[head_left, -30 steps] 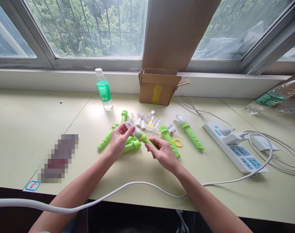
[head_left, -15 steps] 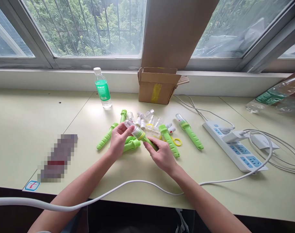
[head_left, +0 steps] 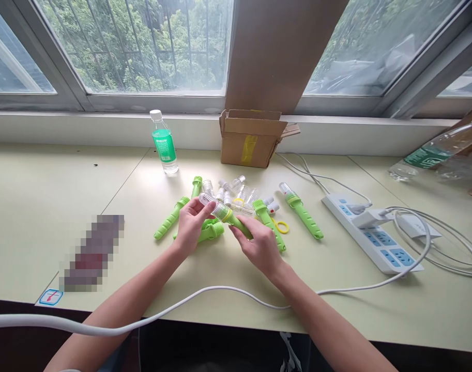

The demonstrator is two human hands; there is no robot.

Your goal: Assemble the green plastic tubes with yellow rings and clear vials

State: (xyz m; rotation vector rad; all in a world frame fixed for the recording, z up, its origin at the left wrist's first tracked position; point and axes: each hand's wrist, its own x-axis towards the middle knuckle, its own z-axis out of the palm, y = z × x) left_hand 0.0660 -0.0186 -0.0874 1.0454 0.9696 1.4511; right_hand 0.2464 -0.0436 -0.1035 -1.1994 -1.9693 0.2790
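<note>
Two hands on one piece: your left hand (head_left: 189,223) pinches the clear tube (head_left: 221,211) near its outer end, your right hand (head_left: 261,238) is closed round the green handle (head_left: 239,224). Taking 12 o'clock as straight ahead of you, the long axis runs 10 to 4, tube end at 10, handle end at 4. Tube and handle look coaxial; I'd call that the relation to hold. Can't tell how tightly they're seated. Tube is nearer your left, at its 2 o'clock; handle is nearer your right, at its 10. The piece spans the gap between your hands, looks clear of the surface (head_left: 228,268), with the loose clear parts (head_left: 241,195) just beyond, at its 1 o'clock.
</note>
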